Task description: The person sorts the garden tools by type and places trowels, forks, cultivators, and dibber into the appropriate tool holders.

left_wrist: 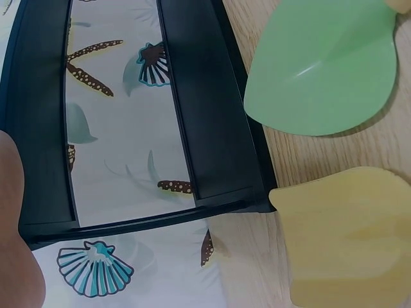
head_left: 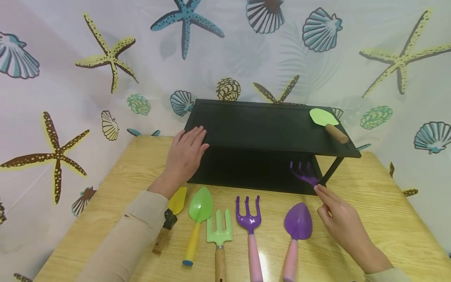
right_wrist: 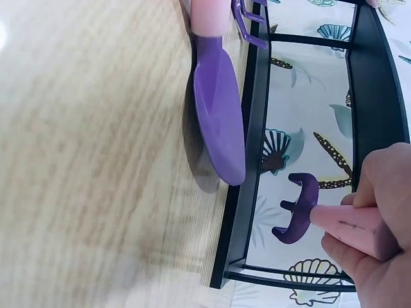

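Note:
A black two-level shelf (head_left: 253, 125) stands on the table. My left hand (head_left: 186, 154) rests on its left end, fingers straight along the top board. On the right, my right hand (head_left: 343, 217) grips the pink handle of a purple hand fork (head_left: 310, 179). The fork's tines reach in between the two levels, near the right post; the right wrist view shows the pink handle (right_wrist: 350, 226) between thumb and fingers. A trowel (head_left: 322, 117) with a light green blade and wooden handle lies on the top board's right end.
In front of the shelf lie a yellow trowel (head_left: 177, 200), a green trowel (head_left: 201, 205) with a yellow handle, a green hand fork (head_left: 220, 229), a second purple hand fork (head_left: 248, 221) and a purple trowel (head_left: 298, 222). A patterned cloth (head_left: 232, 51) hangs behind the table.

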`<state>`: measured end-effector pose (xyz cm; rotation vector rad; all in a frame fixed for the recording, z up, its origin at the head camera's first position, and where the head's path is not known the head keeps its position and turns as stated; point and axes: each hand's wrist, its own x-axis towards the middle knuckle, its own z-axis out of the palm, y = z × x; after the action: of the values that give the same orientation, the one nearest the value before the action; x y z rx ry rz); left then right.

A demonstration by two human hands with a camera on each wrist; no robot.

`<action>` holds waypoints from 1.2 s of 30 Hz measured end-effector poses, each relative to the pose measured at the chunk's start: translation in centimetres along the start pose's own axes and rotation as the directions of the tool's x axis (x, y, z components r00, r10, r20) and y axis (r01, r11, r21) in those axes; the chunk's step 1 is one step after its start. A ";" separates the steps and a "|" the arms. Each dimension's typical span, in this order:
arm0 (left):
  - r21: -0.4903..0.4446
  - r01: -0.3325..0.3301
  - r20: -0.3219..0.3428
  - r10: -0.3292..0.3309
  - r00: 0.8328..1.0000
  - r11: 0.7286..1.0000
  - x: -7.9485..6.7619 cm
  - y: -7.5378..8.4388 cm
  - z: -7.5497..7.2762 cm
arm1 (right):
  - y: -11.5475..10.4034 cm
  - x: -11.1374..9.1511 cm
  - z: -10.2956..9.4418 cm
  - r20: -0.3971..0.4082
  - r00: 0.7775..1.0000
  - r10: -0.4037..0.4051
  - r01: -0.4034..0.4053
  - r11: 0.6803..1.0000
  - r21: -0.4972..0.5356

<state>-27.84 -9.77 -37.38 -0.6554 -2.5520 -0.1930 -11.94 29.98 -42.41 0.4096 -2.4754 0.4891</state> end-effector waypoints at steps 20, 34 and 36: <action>0.017 0.002 0.006 -0.002 1.000 1.000 0.1 0.0 0.1 | 2.9 4.6 3.9 0.200 0.980 -0.020 0.034 0.997 -0.065; 0.026 0.010 0.021 -0.011 1.000 1.000 0.1 -0.1 0.0 | 5.0 6.2 6.5 0.332 0.942 -0.042 0.070 0.995 -0.071; 0.023 0.010 0.021 -0.011 1.000 1.000 0.1 0.0 0.0 | 5.4 6.2 6.9 0.333 0.939 -0.090 0.127 0.988 -0.092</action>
<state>-27.94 -9.76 -37.31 -0.6384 -2.5745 -0.1608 -22.25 30.66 -45.41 0.6215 -2.7643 0.2492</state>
